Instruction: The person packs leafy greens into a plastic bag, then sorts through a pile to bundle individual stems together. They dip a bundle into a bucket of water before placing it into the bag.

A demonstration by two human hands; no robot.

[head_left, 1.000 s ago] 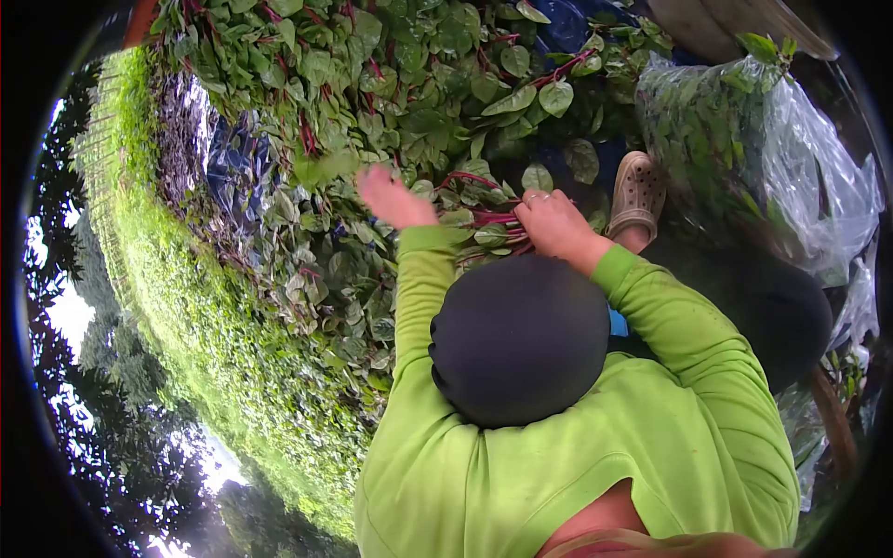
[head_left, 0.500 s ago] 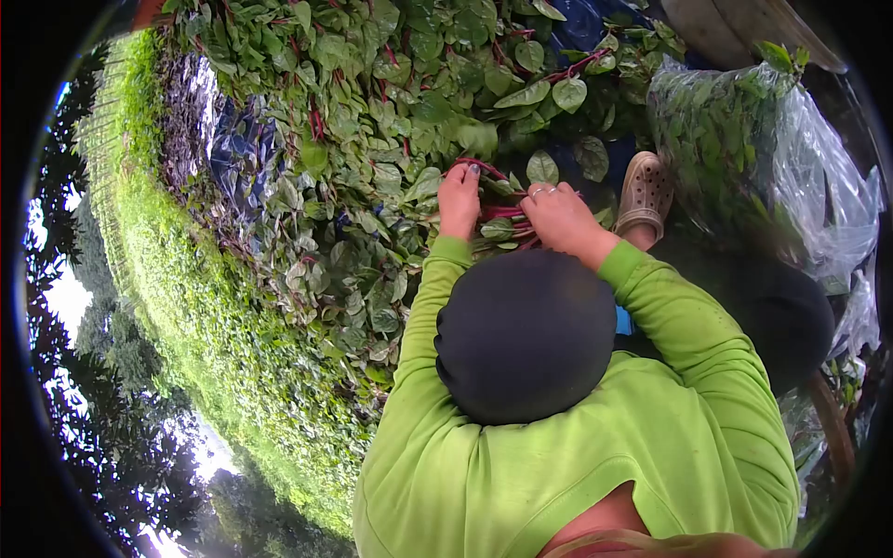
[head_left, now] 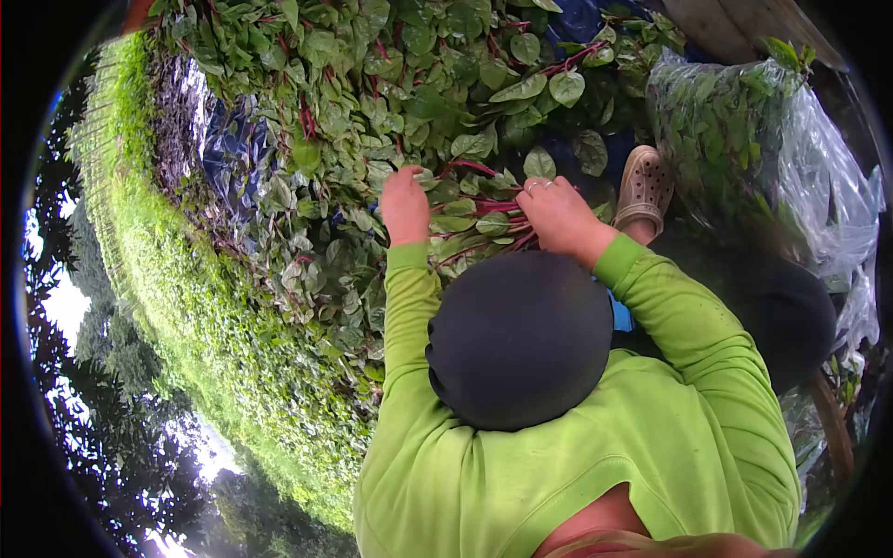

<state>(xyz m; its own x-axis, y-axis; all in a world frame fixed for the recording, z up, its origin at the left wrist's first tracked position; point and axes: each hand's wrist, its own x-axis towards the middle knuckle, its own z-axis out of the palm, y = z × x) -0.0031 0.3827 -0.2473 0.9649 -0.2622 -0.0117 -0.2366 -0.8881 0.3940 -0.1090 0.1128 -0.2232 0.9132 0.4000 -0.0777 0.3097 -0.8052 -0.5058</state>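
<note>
My right hand (head_left: pixel 563 216), with a ring on one finger, is closed around the stem ends of a bunch of red-stemmed Malabar spinach (head_left: pixel 493 221). The bunch's leaves fan out to the left, towards my other hand. My left hand (head_left: pixel 406 206) reaches down into the large pile of the same greens (head_left: pixel 363 102). Its fingertips are partly hidden among the leaves, so whether they grip a stem cannot be made out. A dark rounded shape (head_left: pixel 521 339), perhaps a covered knee, sits between my green sleeves.
A clear plastic bag (head_left: pixel 809 177) filled with leafy greens stands at the right. Beside it is a foot in a brown clog (head_left: pixel 646 191). Blue sheeting (head_left: pixel 233 153) shows under the pile. Green plants (head_left: pixel 251 372) and a fence (head_left: pixel 98 158) lie to the left.
My left hand has moved left, away from the bunch and into the pile. More of the bunch's stems and leaves now show. My right hand keeps its hold in nearly the same place.
</note>
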